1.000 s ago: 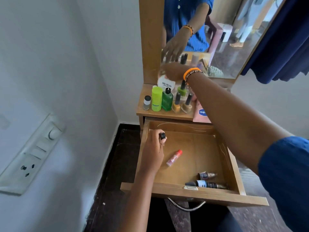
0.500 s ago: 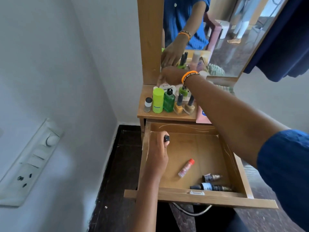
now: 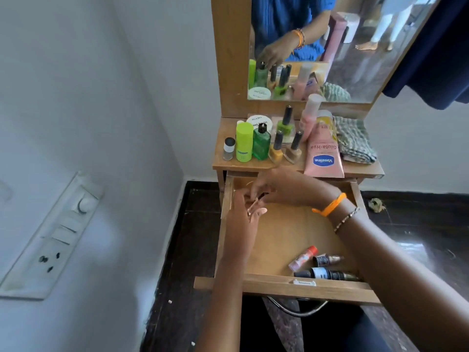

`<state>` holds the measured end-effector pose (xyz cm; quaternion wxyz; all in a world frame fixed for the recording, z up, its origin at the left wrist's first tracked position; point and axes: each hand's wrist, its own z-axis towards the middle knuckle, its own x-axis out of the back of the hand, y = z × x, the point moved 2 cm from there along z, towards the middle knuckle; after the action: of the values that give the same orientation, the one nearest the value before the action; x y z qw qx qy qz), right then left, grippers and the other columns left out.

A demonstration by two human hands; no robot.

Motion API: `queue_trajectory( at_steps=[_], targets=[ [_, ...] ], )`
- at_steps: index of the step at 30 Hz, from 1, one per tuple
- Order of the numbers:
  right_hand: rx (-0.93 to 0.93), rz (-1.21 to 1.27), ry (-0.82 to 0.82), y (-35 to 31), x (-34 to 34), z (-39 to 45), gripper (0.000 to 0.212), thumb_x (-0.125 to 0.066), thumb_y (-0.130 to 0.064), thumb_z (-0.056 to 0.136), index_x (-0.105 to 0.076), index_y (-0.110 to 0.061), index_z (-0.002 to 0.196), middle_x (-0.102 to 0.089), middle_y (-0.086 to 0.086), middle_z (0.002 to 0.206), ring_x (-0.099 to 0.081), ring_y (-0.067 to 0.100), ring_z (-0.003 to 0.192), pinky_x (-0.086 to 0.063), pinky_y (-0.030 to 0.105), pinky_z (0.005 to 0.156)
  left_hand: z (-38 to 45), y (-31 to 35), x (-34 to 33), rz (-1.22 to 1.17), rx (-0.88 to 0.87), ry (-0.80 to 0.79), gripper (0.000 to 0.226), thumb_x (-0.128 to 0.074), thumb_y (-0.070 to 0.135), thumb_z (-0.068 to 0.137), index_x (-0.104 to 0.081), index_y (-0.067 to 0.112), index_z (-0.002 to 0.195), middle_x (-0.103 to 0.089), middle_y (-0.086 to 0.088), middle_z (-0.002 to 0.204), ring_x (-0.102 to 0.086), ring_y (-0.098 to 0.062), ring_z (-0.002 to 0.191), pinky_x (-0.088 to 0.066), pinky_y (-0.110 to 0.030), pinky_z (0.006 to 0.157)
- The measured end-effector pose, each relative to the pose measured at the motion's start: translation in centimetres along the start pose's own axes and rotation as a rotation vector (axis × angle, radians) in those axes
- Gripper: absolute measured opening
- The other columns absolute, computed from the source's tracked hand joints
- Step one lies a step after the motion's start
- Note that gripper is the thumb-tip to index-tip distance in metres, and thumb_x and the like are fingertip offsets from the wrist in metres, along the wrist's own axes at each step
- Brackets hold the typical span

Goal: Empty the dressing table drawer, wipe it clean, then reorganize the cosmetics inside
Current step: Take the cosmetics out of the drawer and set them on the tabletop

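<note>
The wooden drawer (image 3: pixel 286 288) stands pulled open. Above its back left corner my left hand (image 3: pixel 242 219) and my right hand (image 3: pixel 289 190) meet. Between them is a small thin stick with a dark cap (image 3: pixel 256 201), blurred; my left hand holds it and my right fingertips pinch it. At the drawer's front right lie a pink tube with a red cap (image 3: pixel 303 259), a small dark bottle (image 3: pixel 327 259) and a long dark tube (image 3: pixel 327 274).
The tabletop (image 3: pixel 223 163) carries a lime bottle (image 3: pixel 244 142), a green bottle (image 3: pixel 261 144), several nail polishes, a white jar (image 3: pixel 257 120), a Vaseline tube (image 3: pixel 323 154) and a checked cloth (image 3: pixel 354 141). A mirror (image 3: pixel 355 59) rises behind. A switch panel (image 3: pixel 50 237) sits on the left wall.
My right hand left the tabletop bottles and came down to my left hand over the drawer. My left hand stayed at the drawer's back left with the small capped stick.
</note>
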<state>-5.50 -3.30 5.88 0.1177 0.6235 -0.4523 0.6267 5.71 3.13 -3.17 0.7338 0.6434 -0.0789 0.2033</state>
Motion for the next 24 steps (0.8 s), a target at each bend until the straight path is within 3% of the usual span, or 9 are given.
queue_trajectory(
  at_steps=[3,6,11,13,15,17,20,24],
  targets=[
    [-0.013,0.006,0.042,0.3,-0.4,-0.4,0.015,-0.068,-0.009,0.077,-0.072,-0.018,0.089,-0.059,-0.010,0.083,-0.047,-0.002,0.068,-0.035,0.006,0.060,0.0,0.2,0.0,-0.081,0.044,0.011,0.037,-0.070,0.018,0.083,-0.048,0.020,0.111,-0.063,0.008,0.104,-0.062,0.001,0.094,-0.050,-0.011,0.080],
    [0.002,-0.016,0.117,0.3,2.0,-0.5,0.016,-0.067,-0.009,0.080,-0.073,-0.018,0.091,-0.066,-0.006,0.089,-0.047,-0.009,0.069,-0.037,0.004,0.065,0.1,-0.1,-0.1,0.010,-0.007,0.025,0.034,-0.069,0.021,0.083,-0.048,0.019,0.109,-0.063,0.006,0.103,-0.063,-0.002,0.091,-0.054,-0.016,0.076],
    [-0.047,-0.045,0.543,1.0,10.4,0.6,0.019,-0.059,-0.007,0.088,-0.071,-0.012,0.101,-0.061,-0.004,0.089,-0.045,-0.005,0.068,-0.036,0.008,0.064,0.0,-0.2,-0.3,0.304,-0.180,-0.001,0.005,-0.059,0.019,0.091,-0.056,0.022,0.095,-0.063,0.011,0.090,-0.060,0.000,0.079,-0.052,-0.015,0.065],
    [-0.170,-0.092,0.636,2.6,13.1,2.3,0.020,-0.057,-0.007,0.086,-0.071,-0.011,0.100,-0.065,0.003,0.093,-0.054,0.009,0.077,-0.037,0.016,0.070,0.0,-0.3,-0.3,0.369,-0.197,-0.027,0.005,-0.058,0.018,0.092,-0.057,0.023,0.093,-0.063,0.012,0.086,-0.058,-0.001,0.072,-0.051,-0.016,0.060],
    [-0.277,-0.176,0.592,4.8,14.7,4.9,0.020,-0.056,-0.003,0.083,-0.072,-0.005,0.097,-0.068,0.012,0.098,-0.060,0.026,0.093,-0.042,0.029,0.078,0.0,-0.5,-0.3,0.424,-0.187,-0.067,0.005,-0.058,0.020,0.092,-0.056,0.024,0.092,-0.060,0.014,0.081,-0.055,-0.002,0.065,-0.047,-0.014,0.055],
    [-0.318,-0.261,0.492,6.3,15.1,7.3,0.017,-0.054,0.001,0.080,-0.068,0.004,0.089,-0.068,0.019,0.098,-0.062,0.036,0.096,-0.047,0.034,0.077,0.0,-0.6,-0.5,0.466,-0.165,-0.112,0.003,-0.055,0.023,0.093,-0.055,0.026,0.092,-0.054,0.017,0.077,-0.052,-0.002,0.062,-0.038,-0.008,0.051],
    [-0.380,-0.359,0.369,6.8,14.7,9.6,0.016,-0.055,0.003,0.080,-0.061,0.009,0.093,-0.064,0.028,0.099,-0.061,0.040,0.094,-0.041,0.034,0.068,0.0,-0.8,-0.6,0.498,-0.164,-0.137,0.003,-0.054,0.024,0.094,-0.054,0.027,0.092,-0.053,0.018,0.077,-0.054,-0.002,0.064,-0.042,-0.009,0.053],
    [-0.455,-0.429,0.217,6.9,14.0,11.2,0.033,-0.071,0.000,0.074,-0.060,0.007,0.105,-0.062,0.026,0.109,-0.061,0.037,0.094,-0.047,0.036,0.073,0.0,-0.9,-0.7,0.510,-0.163,-0.162,0.003,-0.052,0.026,0.094,-0.053,0.028,0.092,-0.061,0.017,0.084,-0.057,0.000,0.068,-0.045,-0.008,0.056]
  ],
)
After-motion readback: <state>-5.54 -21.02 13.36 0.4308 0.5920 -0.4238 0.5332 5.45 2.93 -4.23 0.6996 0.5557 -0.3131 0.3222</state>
